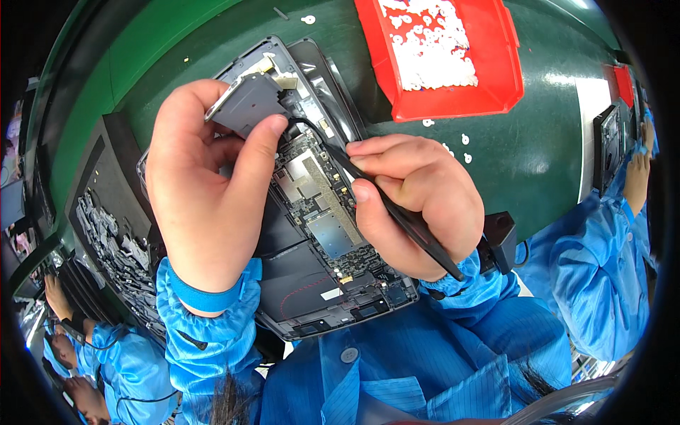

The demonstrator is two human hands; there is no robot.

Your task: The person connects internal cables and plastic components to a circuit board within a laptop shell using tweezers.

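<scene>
Tweezers sit pinched in my right hand, tips reaching just beside my left thumb; my left hand clasps a grey plate over the opened device chassis.

Green table lies open right of the right hand, bar small white pieces near the red bin. The bin blocks the far side, a strip of table separating it from the opened device. A dark parts tray crowds the outer side of the left hand. Between the hands, a black tool narrows the gap over the circuit board.
</scene>
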